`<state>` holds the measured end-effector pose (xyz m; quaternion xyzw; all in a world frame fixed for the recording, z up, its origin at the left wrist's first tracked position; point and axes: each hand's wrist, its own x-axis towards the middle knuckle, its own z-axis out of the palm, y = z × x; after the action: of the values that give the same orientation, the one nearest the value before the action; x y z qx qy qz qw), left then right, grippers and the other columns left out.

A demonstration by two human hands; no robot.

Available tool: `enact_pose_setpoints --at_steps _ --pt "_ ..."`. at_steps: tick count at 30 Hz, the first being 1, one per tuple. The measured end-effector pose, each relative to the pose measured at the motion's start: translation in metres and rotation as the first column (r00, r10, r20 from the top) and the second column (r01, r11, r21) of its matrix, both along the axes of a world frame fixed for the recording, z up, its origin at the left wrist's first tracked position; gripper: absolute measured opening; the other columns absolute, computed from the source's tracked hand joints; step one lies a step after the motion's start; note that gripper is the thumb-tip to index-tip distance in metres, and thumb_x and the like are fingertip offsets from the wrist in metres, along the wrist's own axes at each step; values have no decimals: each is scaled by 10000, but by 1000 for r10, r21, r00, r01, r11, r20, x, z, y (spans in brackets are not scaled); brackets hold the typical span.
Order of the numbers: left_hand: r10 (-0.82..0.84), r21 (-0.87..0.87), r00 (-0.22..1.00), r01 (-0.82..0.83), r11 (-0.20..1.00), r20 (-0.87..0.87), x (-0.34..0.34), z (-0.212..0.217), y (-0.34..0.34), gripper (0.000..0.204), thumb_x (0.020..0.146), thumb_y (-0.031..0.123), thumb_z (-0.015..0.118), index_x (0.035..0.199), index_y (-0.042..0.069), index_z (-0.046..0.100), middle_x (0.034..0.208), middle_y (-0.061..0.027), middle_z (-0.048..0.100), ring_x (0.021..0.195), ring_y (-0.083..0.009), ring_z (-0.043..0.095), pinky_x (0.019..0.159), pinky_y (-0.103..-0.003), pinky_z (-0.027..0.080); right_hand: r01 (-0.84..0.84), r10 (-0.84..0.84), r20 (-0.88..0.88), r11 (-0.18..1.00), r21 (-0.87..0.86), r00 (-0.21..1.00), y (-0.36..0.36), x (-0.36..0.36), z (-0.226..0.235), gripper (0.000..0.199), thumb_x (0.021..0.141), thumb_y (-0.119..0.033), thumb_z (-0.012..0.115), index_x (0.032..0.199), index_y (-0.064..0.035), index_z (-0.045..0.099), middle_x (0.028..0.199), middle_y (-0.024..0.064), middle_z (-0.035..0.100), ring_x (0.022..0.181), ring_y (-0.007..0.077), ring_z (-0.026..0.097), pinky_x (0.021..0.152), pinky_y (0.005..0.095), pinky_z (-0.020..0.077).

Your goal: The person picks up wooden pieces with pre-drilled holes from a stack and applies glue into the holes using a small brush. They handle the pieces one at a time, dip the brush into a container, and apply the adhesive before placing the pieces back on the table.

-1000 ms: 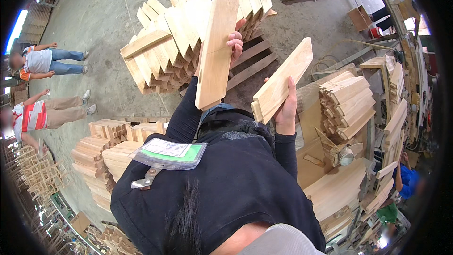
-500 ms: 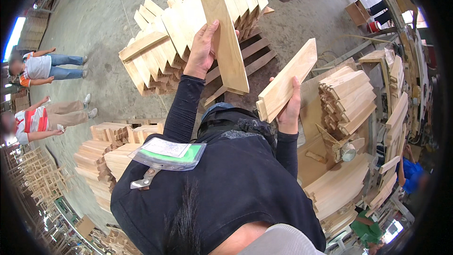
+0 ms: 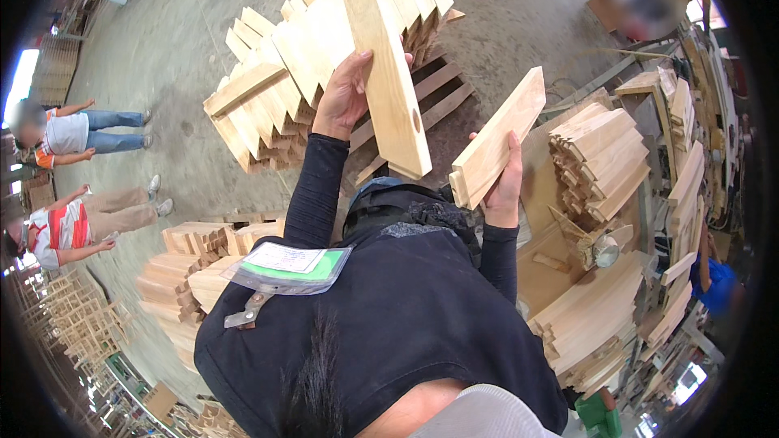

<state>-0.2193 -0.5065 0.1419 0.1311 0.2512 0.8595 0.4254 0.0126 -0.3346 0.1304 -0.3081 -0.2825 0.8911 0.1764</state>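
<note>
Left hand [image 3: 345, 97] has tilted its stiff, light pine board [image 3: 388, 85] onto the far stack [image 3: 308, 40]; right hand [image 3: 505, 182] grips another board [image 3: 497, 139] mid-length.

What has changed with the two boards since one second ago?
The left hand has carried its board away from the body, down against the slanted stack. The right hand still holds the other board raised in about the same place.
</note>
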Motion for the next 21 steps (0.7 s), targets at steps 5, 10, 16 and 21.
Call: enact_pose_setpoints --at_steps 5,10,16,21 --pt "-94 243 940 12 970 328 8 -2 8 613 962 231 555 1443 -38 287 1309 -152 529 1059 -275 632 916 -372 567 -58 38 199 994 96 979 23 26 -12 412 970 -281 576 1252 4 481 1081 168 641 929 227 656 797 348 548" --pt "-177 229 917 98 969 357 6 4 23 652 965 285 566 1461 -13 267 1112 -106 608 876 -199 688 745 -303 632 -138 -127 409 817 560 904 41 75 -37 436 967 -209 602 1317 30 499 1216 61 603 1062 102 563 923 255 440" --pt "-468 331 844 376 865 262 -2 -3 53 727 941 369 604 1477 22 256 952 -49 576 776 -135 662 680 -263 627 -18 -321 398 759 651 859 29 142 -27 448 939 -239 647 1272 40 538 1160 77 631 1044 131 568 925 274 433" --pt "-847 543 467 657 524 252 -4 -9 114 495 890 333 626 1245 54 424 834 -20 467 718 -134 486 680 -308 447 70 -452 347 685 725 822 3 176 -18 391 949 -247 634 1239 5 563 1120 58 639 1000 111 568 855 280 467"
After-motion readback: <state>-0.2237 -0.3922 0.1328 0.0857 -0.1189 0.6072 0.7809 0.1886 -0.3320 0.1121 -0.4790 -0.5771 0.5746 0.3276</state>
